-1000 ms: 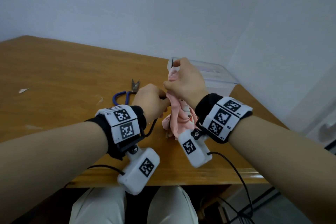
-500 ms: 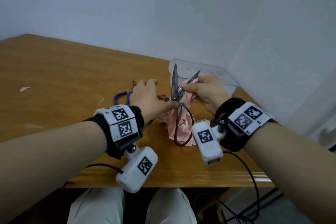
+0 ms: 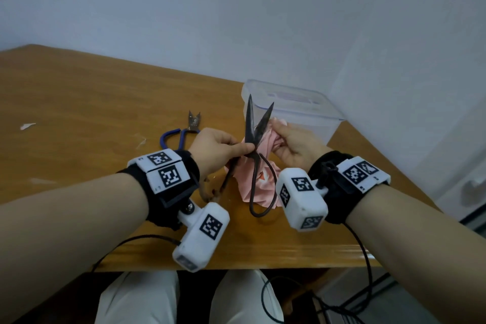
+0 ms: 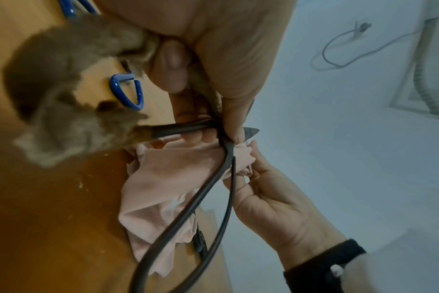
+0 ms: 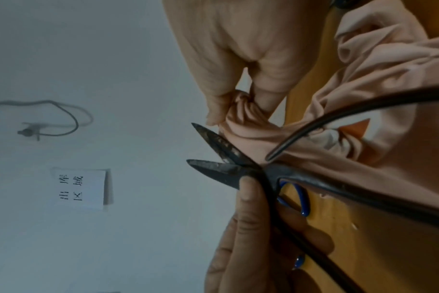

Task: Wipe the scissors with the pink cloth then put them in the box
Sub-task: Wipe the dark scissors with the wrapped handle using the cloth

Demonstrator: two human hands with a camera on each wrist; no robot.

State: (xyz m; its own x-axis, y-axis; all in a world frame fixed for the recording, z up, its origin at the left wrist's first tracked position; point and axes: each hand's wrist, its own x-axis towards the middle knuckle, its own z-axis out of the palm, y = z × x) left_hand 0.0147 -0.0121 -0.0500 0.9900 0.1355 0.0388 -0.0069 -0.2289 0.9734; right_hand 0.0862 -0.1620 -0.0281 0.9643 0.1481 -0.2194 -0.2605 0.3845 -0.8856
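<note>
Dark iron scissors (image 3: 253,137) pinched at the pivot by left hand (image 3: 215,147), blades upward and parted, crumpled pink cloth (image 3: 265,139) pinched by right hand (image 3: 294,147) beside one blade

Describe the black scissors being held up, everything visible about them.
The black metal scissors are dark all over, with two pointed blades that look rust-speckled and long thin looped handles. They stand nearly upright above the wooden table, blades partly open and tips up, handle loops hanging down. The left hand pinches them at the pivot. The right hand holds the bunched pink cloth against the right blade; more cloth hangs behind the handles.
</note>
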